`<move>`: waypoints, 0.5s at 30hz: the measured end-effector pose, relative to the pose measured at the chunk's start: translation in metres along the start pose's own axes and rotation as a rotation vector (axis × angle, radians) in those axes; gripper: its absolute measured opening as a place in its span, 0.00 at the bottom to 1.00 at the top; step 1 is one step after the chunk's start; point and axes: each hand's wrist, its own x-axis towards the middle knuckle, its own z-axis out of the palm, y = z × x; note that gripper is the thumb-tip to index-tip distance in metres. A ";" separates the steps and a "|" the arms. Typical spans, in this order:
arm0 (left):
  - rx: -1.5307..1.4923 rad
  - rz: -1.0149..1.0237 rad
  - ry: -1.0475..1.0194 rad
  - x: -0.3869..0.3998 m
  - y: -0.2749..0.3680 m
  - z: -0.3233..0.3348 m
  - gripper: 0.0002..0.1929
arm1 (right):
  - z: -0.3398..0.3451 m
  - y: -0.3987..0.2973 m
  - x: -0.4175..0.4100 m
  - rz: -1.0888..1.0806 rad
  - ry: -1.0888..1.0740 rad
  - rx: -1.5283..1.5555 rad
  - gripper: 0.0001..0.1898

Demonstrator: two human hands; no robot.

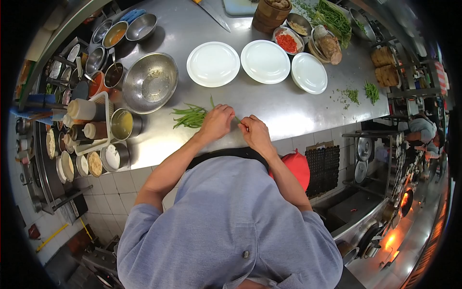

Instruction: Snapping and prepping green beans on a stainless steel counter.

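Note:
Close to the table's front edge, my left hand [217, 122] and my right hand [255, 132] face each other, fingertips pinched. A thin green bean [237, 119] spans the small gap between them, one end in each hand. Another bean [212, 102] pokes up beyond my left fingers; whether that hand holds it, I cannot tell. Against the left side of my left hand lies a pile of long green beans [189, 116], partly hidden by the hand. Beyond my hands, a row of white plates is made up of a left plate [213, 64], a middle plate [265, 61] and a right one [309, 73].
A perforated steel colander [153, 83] stands left, near a basket of squeeze bottles [107, 135] and a pot of yellow liquid [124, 124]. A knife [214, 16] lies at the back. Shredded red food [287, 43] sits in a bowl; chopped greens [350, 95] lie right. Flames burn far right.

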 end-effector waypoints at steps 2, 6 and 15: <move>-0.054 -0.061 0.049 0.001 0.001 0.009 0.02 | 0.007 0.003 0.003 -0.009 0.054 0.061 0.05; -0.536 -0.512 0.088 0.003 0.005 0.027 0.06 | 0.013 0.012 0.007 0.242 -0.015 0.432 0.10; -1.056 -0.631 0.086 0.004 0.001 0.034 0.06 | 0.010 0.014 0.013 0.366 0.051 0.812 0.09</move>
